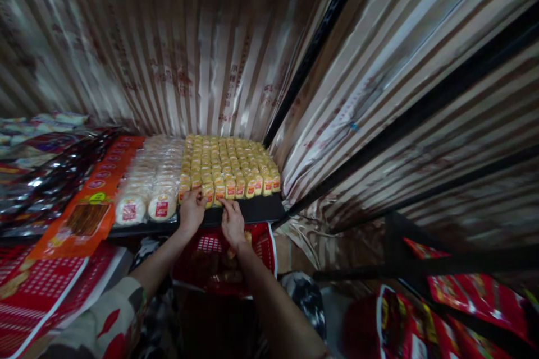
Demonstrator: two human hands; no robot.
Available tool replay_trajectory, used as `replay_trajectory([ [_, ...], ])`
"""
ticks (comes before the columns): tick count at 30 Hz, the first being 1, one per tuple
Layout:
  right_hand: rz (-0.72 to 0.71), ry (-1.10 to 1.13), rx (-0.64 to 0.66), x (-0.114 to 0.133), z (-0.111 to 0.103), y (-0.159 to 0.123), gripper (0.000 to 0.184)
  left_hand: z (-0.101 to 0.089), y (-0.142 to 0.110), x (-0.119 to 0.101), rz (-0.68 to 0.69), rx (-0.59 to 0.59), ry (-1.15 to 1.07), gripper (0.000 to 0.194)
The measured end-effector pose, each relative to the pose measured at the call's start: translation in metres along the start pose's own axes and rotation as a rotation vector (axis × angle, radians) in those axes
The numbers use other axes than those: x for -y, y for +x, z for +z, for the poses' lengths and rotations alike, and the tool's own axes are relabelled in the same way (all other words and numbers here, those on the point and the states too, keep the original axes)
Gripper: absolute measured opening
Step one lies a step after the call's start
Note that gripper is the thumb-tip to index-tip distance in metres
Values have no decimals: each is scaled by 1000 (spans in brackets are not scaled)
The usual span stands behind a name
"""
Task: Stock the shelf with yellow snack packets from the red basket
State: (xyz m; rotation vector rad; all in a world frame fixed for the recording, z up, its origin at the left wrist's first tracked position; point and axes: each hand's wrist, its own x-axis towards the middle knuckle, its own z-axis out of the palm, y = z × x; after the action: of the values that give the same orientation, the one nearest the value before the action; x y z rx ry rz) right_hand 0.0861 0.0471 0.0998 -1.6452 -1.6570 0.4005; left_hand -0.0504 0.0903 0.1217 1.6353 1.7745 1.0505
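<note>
Rows of small yellow packets, clear-wrapped with red-and-white labels, stand packed together on a dark shelf. At the front left of these rows, my left hand has its fingers bent and closed against a front packet. My right hand is just to the right, its fingertips drawn together at the lower edge of the neighbouring yellow packet. Both hands touch the front row; exactly how the fingertips grip is small and blurred. Two rows of round white wrapped crackers stand to the left of the yellow packets.
An orange snack bag and dark shiny packets lie farther left. A red basket sits below the shelf, partly behind my right forearm. Black metal bars slant in front of striped sheeting. Red packets are lower right.
</note>
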Motion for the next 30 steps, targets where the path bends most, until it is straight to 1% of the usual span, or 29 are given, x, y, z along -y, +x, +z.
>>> replay_trajectory([
  [4,8,-31,-16,-1,1,1,43,2,1,1,43,-23,28,31],
  [9,8,-24,-18,-3,2,0,43,2,-6,-2,93,-85,77,35],
  [13,8,-17,-34,-4,3,-1,42,6,-11,2,102,-112,104,21],
  [16,-7,-23,-39,-4,4,-1,44,13,-13,9,123,-137,95,17],
  [20,-5,-79,-36,-3,7,-1,49,20,-13,17,158,-144,47,16],
  [24,20,-104,-15,-2,7,0,52,23,-13,21,239,-143,65,19],
  [27,23,-85,-3,-4,8,0,53,24,-14,22,257,-136,96,21],
  [30,10,-21,-15,-6,8,-1,51,24,-15,23,264,-128,104,22],
])
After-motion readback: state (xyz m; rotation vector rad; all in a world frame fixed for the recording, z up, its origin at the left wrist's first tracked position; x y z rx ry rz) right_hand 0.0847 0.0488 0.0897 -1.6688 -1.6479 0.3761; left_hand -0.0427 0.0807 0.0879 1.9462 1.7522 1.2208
